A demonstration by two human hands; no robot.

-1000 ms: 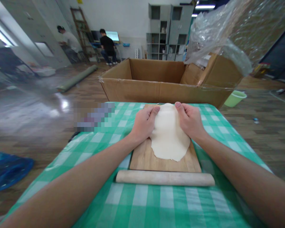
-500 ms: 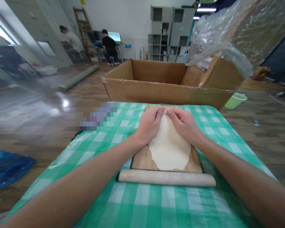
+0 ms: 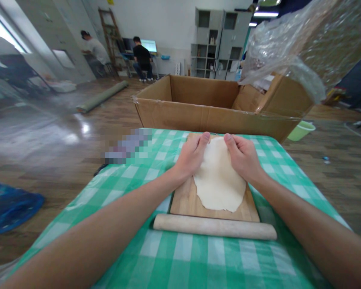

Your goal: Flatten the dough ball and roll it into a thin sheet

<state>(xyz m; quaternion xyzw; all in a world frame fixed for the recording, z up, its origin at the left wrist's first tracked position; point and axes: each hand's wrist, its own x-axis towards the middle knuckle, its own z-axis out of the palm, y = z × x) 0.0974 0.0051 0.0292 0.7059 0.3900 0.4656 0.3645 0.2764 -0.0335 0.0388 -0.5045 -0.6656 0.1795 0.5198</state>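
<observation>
A thin, pale sheet of dough [image 3: 219, 180] with ragged edges lies over a wooden cutting board [image 3: 183, 200]. My left hand [image 3: 194, 154] pinches its far left edge between thumb and curled fingers. On the far right edge, my right hand [image 3: 243, 156] grips the dough in the same way. The two hands are a little apart, and the far rim of the dough shows between them. Along the near edge of the board rests a wooden rolling pin [image 3: 215, 226], touched by neither hand.
A green and white checked cloth [image 3: 180, 257] covers the table. Beyond its far edge stands a large open cardboard box [image 3: 216, 118] with plastic wrap [image 3: 285, 52]. A blurred-out item [image 3: 128, 146] lies at the table's left edge. A light green bin [image 3: 301, 130] stands right; two people sit behind.
My right hand has moved right, away from my left, widening the gap between them. The dough's far end is spread broader, and its near edge sits slightly farther from the rolling pin.
</observation>
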